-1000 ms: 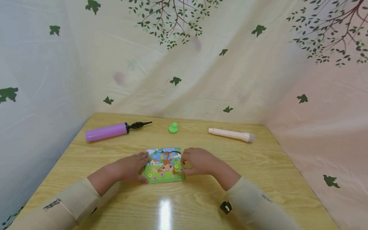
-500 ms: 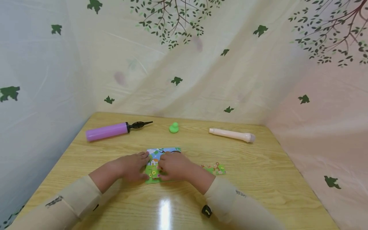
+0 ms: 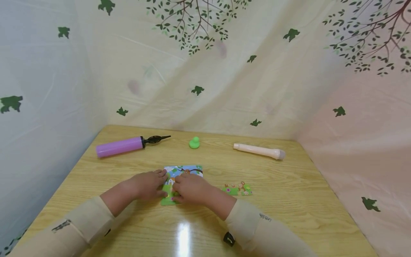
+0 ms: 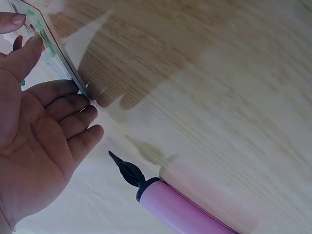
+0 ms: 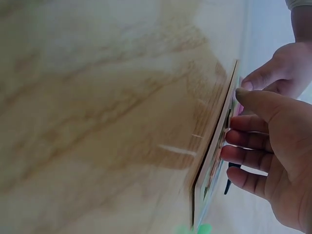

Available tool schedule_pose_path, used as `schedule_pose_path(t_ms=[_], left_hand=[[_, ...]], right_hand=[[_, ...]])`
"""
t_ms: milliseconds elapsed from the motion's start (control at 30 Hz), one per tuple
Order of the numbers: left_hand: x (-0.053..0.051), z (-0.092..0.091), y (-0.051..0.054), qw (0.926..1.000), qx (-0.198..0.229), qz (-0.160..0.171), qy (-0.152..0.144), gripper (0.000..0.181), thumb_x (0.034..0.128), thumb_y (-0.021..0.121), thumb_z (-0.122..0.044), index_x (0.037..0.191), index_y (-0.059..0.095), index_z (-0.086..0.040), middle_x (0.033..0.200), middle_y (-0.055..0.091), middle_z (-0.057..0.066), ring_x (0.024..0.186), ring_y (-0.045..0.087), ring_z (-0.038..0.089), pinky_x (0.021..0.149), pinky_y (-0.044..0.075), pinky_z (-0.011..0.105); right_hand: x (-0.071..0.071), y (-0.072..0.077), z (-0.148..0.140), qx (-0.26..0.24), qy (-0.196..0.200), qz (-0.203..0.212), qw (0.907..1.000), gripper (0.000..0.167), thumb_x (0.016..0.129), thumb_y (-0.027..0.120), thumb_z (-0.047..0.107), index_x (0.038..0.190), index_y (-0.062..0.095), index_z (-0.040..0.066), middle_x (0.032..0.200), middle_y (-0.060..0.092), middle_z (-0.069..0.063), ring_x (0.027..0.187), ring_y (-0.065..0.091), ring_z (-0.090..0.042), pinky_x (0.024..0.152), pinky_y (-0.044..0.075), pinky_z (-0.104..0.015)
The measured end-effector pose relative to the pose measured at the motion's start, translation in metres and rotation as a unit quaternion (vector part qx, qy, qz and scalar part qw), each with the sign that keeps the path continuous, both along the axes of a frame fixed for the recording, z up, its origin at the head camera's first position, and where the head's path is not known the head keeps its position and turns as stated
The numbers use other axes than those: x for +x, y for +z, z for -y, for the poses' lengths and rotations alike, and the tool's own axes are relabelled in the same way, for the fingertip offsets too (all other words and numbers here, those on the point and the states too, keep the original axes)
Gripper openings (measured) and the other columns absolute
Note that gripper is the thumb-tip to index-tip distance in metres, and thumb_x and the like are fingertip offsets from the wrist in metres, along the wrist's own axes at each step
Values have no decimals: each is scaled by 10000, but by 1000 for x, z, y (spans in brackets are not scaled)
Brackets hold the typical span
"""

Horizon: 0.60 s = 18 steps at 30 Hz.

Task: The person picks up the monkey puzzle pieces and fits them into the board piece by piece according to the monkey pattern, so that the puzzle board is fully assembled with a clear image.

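A square picture puzzle (image 3: 167, 200) with a cartoon scene lies flat at the middle of the table. My left hand (image 3: 148, 185) rests along its left edge, fingers fairly straight and thumb near the lower left corner; the left wrist view shows its fingertips at the board's edge. My right hand (image 3: 192, 187) reaches across the puzzle and covers much of it. Its bent fingers and thumb hold a green puzzle piece at the lower left, mostly hidden by the hand. Two loose-looking puzzle pieces (image 3: 231, 190) lie to the right of the board.
Behind the puzzle lie a purple hand pump (image 3: 120, 147) with a black nozzle, a small green duck (image 3: 194, 143) and a pale pink toy microphone (image 3: 259, 151). The wooden table (image 3: 289, 200) is bordered by patterned cloth (image 3: 218, 107).
My right hand has moved left from the puzzle's right edge onto its lower left part, uncovering the pieces on the right. The left hand has stayed at the left edge.
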<state>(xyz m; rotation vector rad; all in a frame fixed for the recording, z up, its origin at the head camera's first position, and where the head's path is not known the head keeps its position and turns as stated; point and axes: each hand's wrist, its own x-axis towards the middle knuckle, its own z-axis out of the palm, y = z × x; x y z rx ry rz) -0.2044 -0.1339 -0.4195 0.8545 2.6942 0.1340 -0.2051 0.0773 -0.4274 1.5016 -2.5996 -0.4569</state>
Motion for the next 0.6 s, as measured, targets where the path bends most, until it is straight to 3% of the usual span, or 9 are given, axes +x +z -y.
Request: schedule_pose_path(t_ms=[200,467,600], left_hand=[[1,-2,0,9997,-100,-205,-26,762,946,597,-476,1456,403,56,1546,331,254,1423,333,421,1156,323,543],[5,-4,4,9997,-195,-111,74,738,947,610,-455,1455,415,43,1550,339,237,1432,325,410,1156,326,536],[5,-5,5,9996,-232,-73,124,735,951,603,-455,1466,406,30,1560,330,225,1443,308,402,1166,313,533]], right_hand=[[3,1,-5,-72,207,-24,9998,288,983,543,474,1126,712,289,1075,623,97,950,593,-69,800,535,-214],[3,-1,-10,-70,501,-162,9986,266,983,555,373,1181,701,269,1112,626,74,969,590,-80,797,541,-220],[1,0,-14,-245,557,92,9981,285,987,555,351,1212,690,242,1108,624,65,961,584,-84,812,532,-222]])
